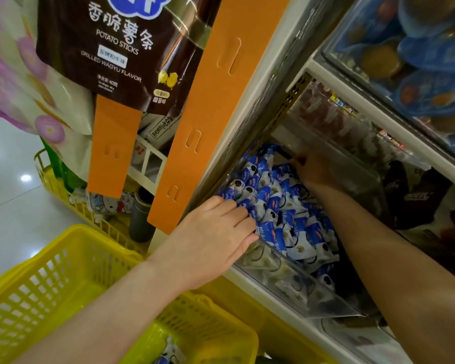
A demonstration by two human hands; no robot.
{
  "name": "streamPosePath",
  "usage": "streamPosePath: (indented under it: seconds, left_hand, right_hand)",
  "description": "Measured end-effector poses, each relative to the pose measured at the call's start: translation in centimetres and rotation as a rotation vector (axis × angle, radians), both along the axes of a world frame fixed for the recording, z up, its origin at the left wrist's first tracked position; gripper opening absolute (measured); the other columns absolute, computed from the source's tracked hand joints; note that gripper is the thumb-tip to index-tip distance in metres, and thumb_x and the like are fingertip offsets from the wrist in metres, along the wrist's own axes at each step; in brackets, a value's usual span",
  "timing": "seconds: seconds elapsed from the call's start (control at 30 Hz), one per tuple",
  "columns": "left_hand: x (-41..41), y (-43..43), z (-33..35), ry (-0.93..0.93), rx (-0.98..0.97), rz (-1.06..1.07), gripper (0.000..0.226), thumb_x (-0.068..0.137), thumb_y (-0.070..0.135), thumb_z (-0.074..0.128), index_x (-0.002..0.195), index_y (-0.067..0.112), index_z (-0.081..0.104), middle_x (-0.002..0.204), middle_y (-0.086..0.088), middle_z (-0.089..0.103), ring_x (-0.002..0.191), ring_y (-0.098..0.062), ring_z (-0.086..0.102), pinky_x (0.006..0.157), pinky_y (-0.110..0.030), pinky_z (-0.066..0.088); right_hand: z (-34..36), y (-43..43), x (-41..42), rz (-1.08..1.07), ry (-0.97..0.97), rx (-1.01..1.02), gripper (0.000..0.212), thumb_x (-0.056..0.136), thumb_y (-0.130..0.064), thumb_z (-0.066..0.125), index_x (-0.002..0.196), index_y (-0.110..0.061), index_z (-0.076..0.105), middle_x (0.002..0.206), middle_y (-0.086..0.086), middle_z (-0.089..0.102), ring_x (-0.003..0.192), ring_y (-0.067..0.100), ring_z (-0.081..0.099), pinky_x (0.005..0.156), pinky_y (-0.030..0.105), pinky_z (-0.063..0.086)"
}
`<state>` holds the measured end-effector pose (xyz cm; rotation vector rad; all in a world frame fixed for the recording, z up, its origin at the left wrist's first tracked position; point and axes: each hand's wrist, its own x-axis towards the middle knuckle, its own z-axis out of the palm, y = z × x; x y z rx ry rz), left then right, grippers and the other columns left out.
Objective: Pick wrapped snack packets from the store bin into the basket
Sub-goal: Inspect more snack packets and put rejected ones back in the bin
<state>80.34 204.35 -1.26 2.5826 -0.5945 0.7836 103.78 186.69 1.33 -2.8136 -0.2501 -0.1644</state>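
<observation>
A clear plastic store bin on a low shelf is full of blue-and-white wrapped snack packets. My left hand reaches over the bin's near rim, its fingers curled onto the packets at the left side. Deep at the back of the bin, in shadow, my right hand lies among the packets; its fingers are hidden. The yellow basket stands below my left arm, and one blue-and-white packet lies in it.
An orange hanging strip carries a brown potato sticks bag left of the shelf. A second yellow basket with goods sits behind. Shelf bins above hold red-and-white packets and blue cups. A dark packet bin is at right.
</observation>
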Motion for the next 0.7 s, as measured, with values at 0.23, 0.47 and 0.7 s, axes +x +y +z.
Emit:
streamPosePath:
  seconds: [0.23,0.47,0.7]
  left_hand:
    - [0.0,-0.1,-0.1,0.017,-0.019,-0.004,0.038,0.093,0.031,0.03,0.083,0.022,0.066,0.076,0.008,0.063,0.07,-0.01,0.059,0.075,-0.025,0.049]
    - [-0.3,-0.1,0.3,0.062,0.017,0.018,0.04,0.094,0.032,0.028,0.085,0.023,0.066,0.078,0.008,0.063,0.07,-0.01,0.058,0.075,-0.027,0.049]
    - [-1.0,-0.2,0.6,0.18,0.03,0.055,0.041,0.097,0.035,0.025,0.106,0.021,0.062,0.102,0.004,0.063,0.099,-0.014,0.056,0.098,-0.03,0.037]
  right_hand:
    - [0.0,1.1,0.3,-0.085,0.222,0.133,0.035,0.087,-0.029,0.062,0.115,-0.008,0.061,0.101,0.004,0.058,0.074,0.01,0.049,0.071,0.026,0.038]
    - [0.8,1.6,-1.0,-0.109,0.042,0.233,0.026,0.089,-0.024,0.059,0.111,-0.01,0.063,0.114,0.011,0.063,0.096,0.02,0.058,0.081,0.027,0.038]
    - [3.9,1.4,-6.8,-0.162,-0.233,0.446,0.019,0.091,-0.024,0.055,0.104,-0.012,0.062,0.104,0.005,0.065,0.097,0.02,0.059,0.083,0.03,0.043]
